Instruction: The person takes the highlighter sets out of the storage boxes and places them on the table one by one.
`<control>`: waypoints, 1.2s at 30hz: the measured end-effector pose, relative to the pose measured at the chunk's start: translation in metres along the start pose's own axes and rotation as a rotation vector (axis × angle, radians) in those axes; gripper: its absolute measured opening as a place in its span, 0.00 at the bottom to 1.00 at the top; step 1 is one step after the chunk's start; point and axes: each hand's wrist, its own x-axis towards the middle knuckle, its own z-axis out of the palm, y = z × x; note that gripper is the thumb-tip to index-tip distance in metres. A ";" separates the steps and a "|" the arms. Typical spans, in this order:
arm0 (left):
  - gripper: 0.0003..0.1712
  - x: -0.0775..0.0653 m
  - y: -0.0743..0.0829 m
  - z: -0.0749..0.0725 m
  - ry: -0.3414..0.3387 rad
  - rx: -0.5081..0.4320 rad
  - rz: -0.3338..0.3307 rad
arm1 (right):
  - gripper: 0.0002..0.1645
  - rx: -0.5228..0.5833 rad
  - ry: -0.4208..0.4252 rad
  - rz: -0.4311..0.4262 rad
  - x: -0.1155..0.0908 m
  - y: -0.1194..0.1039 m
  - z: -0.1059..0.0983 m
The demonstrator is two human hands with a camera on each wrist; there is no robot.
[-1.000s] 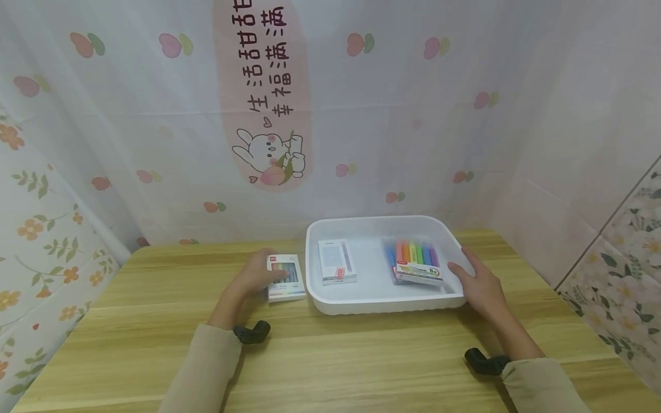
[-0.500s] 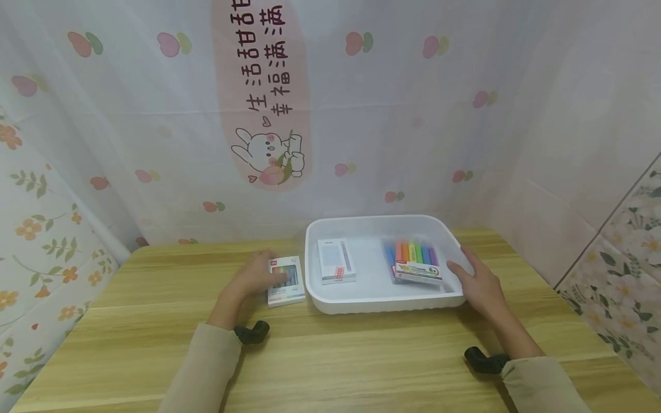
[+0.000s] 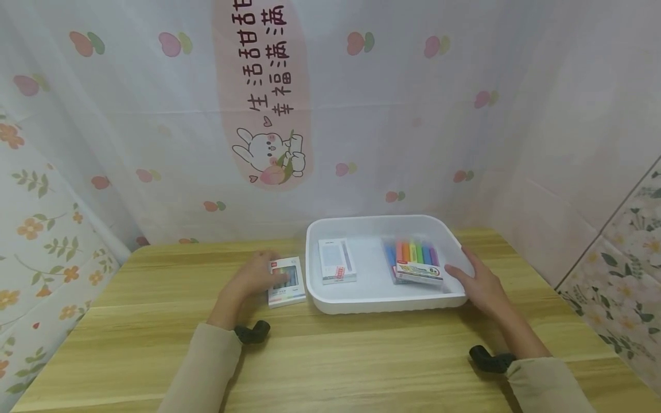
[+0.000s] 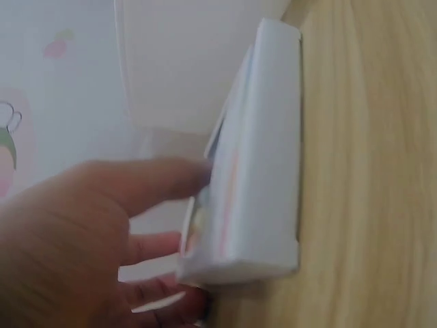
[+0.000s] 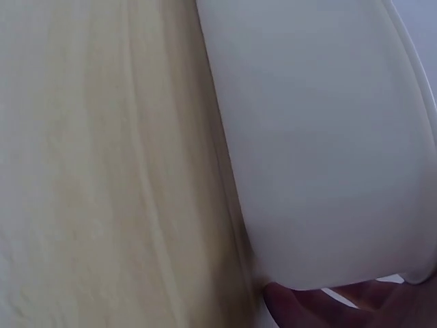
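Note:
Left of the white plastic tray (image 3: 387, 306) lies a white box with a clear window and coloured sticks inside (image 3: 288, 296). My left hand (image 3: 250, 276) holds this box from its left side, the thumb over the window. In the left wrist view the box (image 4: 270, 150) rests on the table and the fingertips are partly hidden behind it. My right hand (image 3: 482, 287) grips the tray's right side, with its thumb at the rim and the fingers outside. The right wrist view shows the tray's outer wall (image 5: 321, 137) with fingers at its corner.
Inside the tray, a white box with a red sticker (image 3: 337, 261) lies at the left. A pack of coloured highlighter-like sticks (image 3: 419, 269) lies at the right, over another bluish pack. A printed curtain (image 3: 387, 115) hangs behind the wooden table (image 3: 361, 361).
The box under my left hand has shifted slightly toward the table's front and lies flatter. The right thumb has moved a little; the tray stays in place.

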 end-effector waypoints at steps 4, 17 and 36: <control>0.41 -0.001 0.007 -0.001 -0.002 0.028 -0.002 | 0.60 -0.022 -0.037 -0.034 0.001 0.005 -0.003; 0.35 -0.009 0.033 -0.008 0.054 -0.003 -0.076 | 0.66 -0.029 -0.079 -0.198 0.002 0.017 -0.010; 0.35 -0.018 0.083 -0.017 0.111 0.025 0.061 | 0.71 -0.031 -0.115 -0.244 0.003 0.019 -0.014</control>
